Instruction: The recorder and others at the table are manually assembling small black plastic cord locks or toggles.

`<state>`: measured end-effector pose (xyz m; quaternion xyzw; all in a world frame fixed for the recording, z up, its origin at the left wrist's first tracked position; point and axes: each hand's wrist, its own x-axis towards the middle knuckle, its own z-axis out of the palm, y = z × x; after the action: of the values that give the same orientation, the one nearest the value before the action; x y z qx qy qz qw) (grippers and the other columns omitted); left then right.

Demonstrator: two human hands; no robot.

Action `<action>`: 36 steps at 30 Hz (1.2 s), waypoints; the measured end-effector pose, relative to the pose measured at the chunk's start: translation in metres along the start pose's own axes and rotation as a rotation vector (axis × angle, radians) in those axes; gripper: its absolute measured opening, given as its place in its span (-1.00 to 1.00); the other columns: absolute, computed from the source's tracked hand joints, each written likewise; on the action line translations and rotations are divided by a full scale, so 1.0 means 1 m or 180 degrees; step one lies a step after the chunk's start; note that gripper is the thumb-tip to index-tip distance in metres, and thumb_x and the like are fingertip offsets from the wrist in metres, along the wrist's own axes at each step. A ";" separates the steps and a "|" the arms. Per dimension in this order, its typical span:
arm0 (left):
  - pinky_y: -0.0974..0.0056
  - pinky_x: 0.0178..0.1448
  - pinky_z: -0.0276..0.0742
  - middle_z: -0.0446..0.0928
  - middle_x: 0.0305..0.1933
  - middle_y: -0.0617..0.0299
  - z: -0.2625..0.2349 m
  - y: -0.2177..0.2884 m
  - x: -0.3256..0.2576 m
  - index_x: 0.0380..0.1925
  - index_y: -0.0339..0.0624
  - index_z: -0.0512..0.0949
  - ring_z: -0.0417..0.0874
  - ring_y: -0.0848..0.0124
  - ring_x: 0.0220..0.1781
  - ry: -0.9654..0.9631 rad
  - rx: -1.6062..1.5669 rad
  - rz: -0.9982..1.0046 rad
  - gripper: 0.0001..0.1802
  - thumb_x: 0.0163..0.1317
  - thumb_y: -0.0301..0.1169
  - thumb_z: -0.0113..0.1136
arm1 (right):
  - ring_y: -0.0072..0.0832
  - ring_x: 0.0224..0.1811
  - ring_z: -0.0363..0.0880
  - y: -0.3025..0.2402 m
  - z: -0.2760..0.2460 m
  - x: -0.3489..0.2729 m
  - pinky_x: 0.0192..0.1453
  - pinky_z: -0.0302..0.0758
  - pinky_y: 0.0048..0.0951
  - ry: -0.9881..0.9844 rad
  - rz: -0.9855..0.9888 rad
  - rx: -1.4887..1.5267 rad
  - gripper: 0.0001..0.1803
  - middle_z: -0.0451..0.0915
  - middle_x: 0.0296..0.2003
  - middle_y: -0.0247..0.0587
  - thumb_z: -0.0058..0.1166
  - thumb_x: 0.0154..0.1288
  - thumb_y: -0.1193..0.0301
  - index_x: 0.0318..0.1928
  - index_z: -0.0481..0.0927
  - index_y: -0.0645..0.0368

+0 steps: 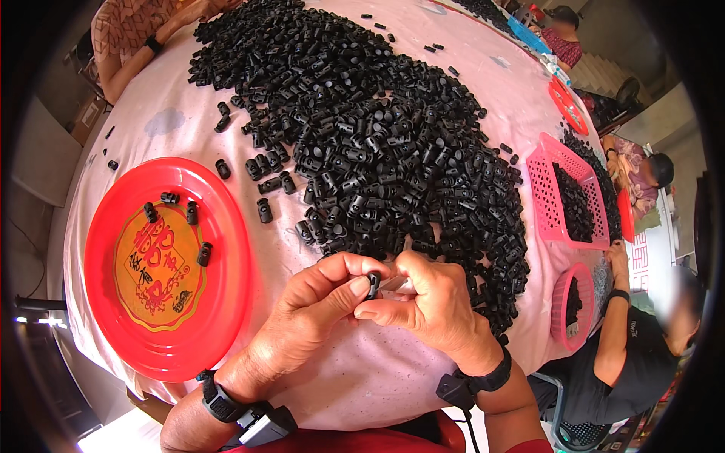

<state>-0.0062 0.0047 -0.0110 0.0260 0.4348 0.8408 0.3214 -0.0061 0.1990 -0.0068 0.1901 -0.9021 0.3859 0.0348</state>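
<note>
A small black plastic cord lock (374, 284) is pinched between thumb and forefinger of my left hand (313, 306). Close beside it is my right hand (438, 306), its fingers curled inward around a pale bit that is too small and hidden to name. Just beyond both hands spreads a big heap of black cord locks (377, 151). To my left lies a round red plastic tray (106, 234) with a printed gold centre; several black cord locks (204, 254) rest in it.
A pink tablecloth (355, 377) covers the table. On the right stand a pink rectangular basket (545, 200) and a round pink basket (560, 306), both with black pieces. Other people sit around, one with an arm (124, 72) at far left. Loose cord locks (264, 210) lie by the heap.
</note>
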 end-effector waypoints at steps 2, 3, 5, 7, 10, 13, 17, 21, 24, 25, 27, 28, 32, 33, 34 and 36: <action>0.46 0.13 0.42 0.56 0.03 0.32 0.000 -0.001 0.001 0.09 -0.20 0.50 0.51 0.62 0.04 -0.0013 0.0044 0.0003 -0.75 0.50 -0.41 -0.02 | -0.38 -0.54 0.71 -0.001 0.000 0.000 -0.50 0.59 -0.42 0.0003 -0.0001 -0.0017 -0.36 0.57 -0.60 -0.13 0.45 -0.02 -0.07 -0.46 0.46 0.27; 0.46 0.13 0.42 0.56 0.03 0.32 0.000 -0.003 0.001 0.09 -0.20 0.50 0.51 0.62 0.04 -0.0010 0.0011 0.0041 -0.75 0.50 -0.41 -0.02 | -0.38 -0.53 0.71 -0.001 -0.001 0.001 -0.50 0.59 -0.42 -0.0022 0.0004 -0.0048 -0.37 0.57 -0.59 -0.12 0.45 -0.02 -0.07 -0.46 0.46 0.27; 0.46 0.13 0.42 0.56 0.02 0.33 0.000 -0.004 0.001 0.08 -0.20 0.51 0.51 0.63 0.03 -0.0004 -0.0022 0.0081 -0.75 0.50 -0.41 -0.02 | -0.37 -0.53 0.72 -0.002 -0.001 0.001 -0.49 0.59 -0.42 -0.0049 0.0007 -0.0077 -0.37 0.58 -0.59 -0.11 0.45 -0.02 -0.06 -0.46 0.46 0.27; 0.47 0.14 0.43 0.56 0.02 0.33 -0.001 -0.005 0.001 0.08 -0.20 0.51 0.51 0.63 0.03 -0.0021 -0.0148 0.0023 -0.75 0.50 -0.40 -0.02 | -0.35 -0.52 0.72 -0.003 -0.001 0.001 -0.49 0.59 -0.41 -0.0104 0.0040 -0.0128 -0.37 0.59 -0.58 -0.10 0.45 -0.02 -0.06 -0.47 0.46 0.28; 0.46 0.13 0.42 0.56 0.01 0.33 -0.002 -0.006 0.001 0.07 -0.21 0.51 0.50 0.63 0.03 -0.0015 -0.0175 0.0005 -0.75 0.50 -0.40 -0.01 | -0.33 -0.51 0.73 -0.002 0.002 0.000 -0.49 0.59 -0.40 -0.0147 0.0004 -0.0241 -0.38 0.59 -0.58 -0.09 0.45 -0.01 -0.05 -0.47 0.47 0.28; 0.46 0.12 0.42 0.56 0.01 0.33 -0.002 -0.005 0.002 0.07 -0.21 0.51 0.50 0.62 0.02 -0.0023 -0.0080 0.0043 -0.76 0.50 -0.41 -0.02 | -0.32 -0.52 0.72 -0.003 0.001 0.000 -0.49 0.59 -0.40 -0.0071 0.0053 -0.0072 -0.38 0.59 -0.58 -0.10 0.45 -0.01 -0.06 -0.46 0.48 0.28; 0.47 0.10 0.42 0.56 -0.01 0.33 0.000 -0.003 0.002 0.07 -0.21 0.51 0.50 0.63 0.00 -0.0011 -0.0006 0.0047 -0.76 0.50 -0.41 -0.02 | -0.32 -0.53 0.72 -0.003 -0.001 0.000 -0.49 0.59 -0.41 -0.0021 0.0081 -0.0058 -0.38 0.59 -0.58 -0.11 0.45 -0.01 -0.06 -0.45 0.50 0.28; 0.47 0.09 0.42 0.56 -0.03 0.34 0.000 -0.004 0.000 0.07 -0.21 0.51 0.50 0.63 -0.02 0.0025 -0.0045 0.0082 -0.76 0.50 -0.41 -0.01 | -0.33 -0.54 0.71 -0.004 0.000 0.002 -0.49 0.58 -0.40 -0.0069 0.0024 -0.0143 -0.39 0.59 -0.58 -0.11 0.44 -0.01 -0.06 -0.46 0.49 0.26; 0.48 0.07 0.42 0.57 -0.04 0.34 -0.002 -0.006 0.001 0.07 -0.21 0.52 0.50 0.64 -0.04 0.0036 -0.0064 0.0072 -0.76 0.50 -0.40 -0.01 | -0.32 -0.54 0.71 -0.005 0.002 0.001 -0.49 0.58 -0.39 -0.0110 0.0013 -0.0184 -0.40 0.59 -0.58 -0.11 0.44 0.00 -0.05 -0.47 0.47 0.24; 0.49 0.05 0.41 0.57 -0.04 0.35 -0.003 -0.008 0.003 0.06 -0.20 0.52 0.50 0.65 -0.04 0.0022 -0.0074 0.0054 -0.76 0.50 -0.40 -0.01 | -0.31 -0.54 0.71 -0.004 0.002 0.001 -0.49 0.58 -0.39 -0.0145 0.0036 -0.0235 -0.41 0.58 -0.58 -0.11 0.44 0.01 -0.04 -0.48 0.47 0.24; 0.50 0.01 0.40 0.56 -0.08 0.38 -0.001 -0.004 0.003 0.06 -0.19 0.52 0.48 0.66 -0.09 0.0056 -0.0071 -0.0003 -0.75 0.49 -0.37 0.00 | -0.40 -0.55 0.68 0.000 0.003 -0.001 -0.51 0.53 -0.45 -0.0054 -0.0078 -0.0101 -0.45 0.61 -0.56 -0.14 0.45 0.03 0.01 -0.43 0.49 0.24; 0.51 -0.03 0.38 0.55 -0.11 0.41 0.001 -0.002 0.002 0.07 -0.18 0.52 0.47 0.68 -0.13 0.0100 -0.0066 -0.0054 -0.75 0.49 -0.35 0.02 | -0.48 -0.56 0.66 0.001 0.002 -0.001 -0.54 0.49 -0.52 0.0032 -0.0202 0.0042 -0.48 0.63 -0.53 -0.16 0.46 0.04 0.05 -0.38 0.52 0.24; 0.52 -0.09 0.34 0.51 -0.20 0.46 0.002 0.002 -0.002 0.07 -0.16 0.50 0.41 0.68 -0.23 0.0305 -0.0194 -0.0115 -0.73 0.47 -0.31 0.05 | -0.52 -0.53 0.69 -0.010 -0.002 0.000 -0.55 0.53 -0.49 0.0166 0.0023 0.0793 -0.60 0.67 -0.47 -0.18 0.39 0.17 0.18 -0.27 0.55 0.25; 0.52 -0.10 0.33 0.48 -0.22 0.47 0.001 0.002 -0.001 0.07 -0.15 0.49 0.38 0.68 -0.25 0.0257 -0.0247 -0.0085 -0.73 0.47 -0.30 0.07 | -0.56 -0.47 0.70 -0.015 0.000 0.003 -0.49 0.56 -0.54 0.0294 -0.0114 0.1146 -0.65 0.69 -0.40 -0.18 0.36 0.21 0.28 -0.18 0.55 0.28; 0.52 -0.11 0.32 0.46 -0.24 0.47 0.001 0.001 -0.001 0.07 -0.13 0.48 0.36 0.67 -0.27 0.0207 -0.0300 -0.0056 -0.73 0.46 -0.29 0.08 | -0.59 -0.41 0.71 -0.017 0.002 0.005 -0.44 0.58 -0.58 0.0424 -0.0251 0.1500 -0.68 0.71 -0.34 -0.18 0.32 0.26 0.38 -0.09 0.56 0.31; 0.52 -0.10 0.32 0.46 -0.23 0.46 0.000 0.000 -0.002 0.06 -0.13 0.47 0.36 0.66 -0.26 0.0160 -0.0345 -0.0078 -0.73 0.45 -0.30 0.09 | -0.62 -0.35 0.71 -0.011 -0.001 0.004 -0.35 0.59 -0.63 0.0156 -0.0422 0.1240 -0.73 0.72 -0.32 -0.21 0.23 0.30 0.48 -0.03 0.57 0.31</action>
<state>-0.0051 0.0036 -0.0104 -0.0179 0.3968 0.8596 0.3215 -0.0054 0.1914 0.0022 0.2426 -0.7948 0.5545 0.0446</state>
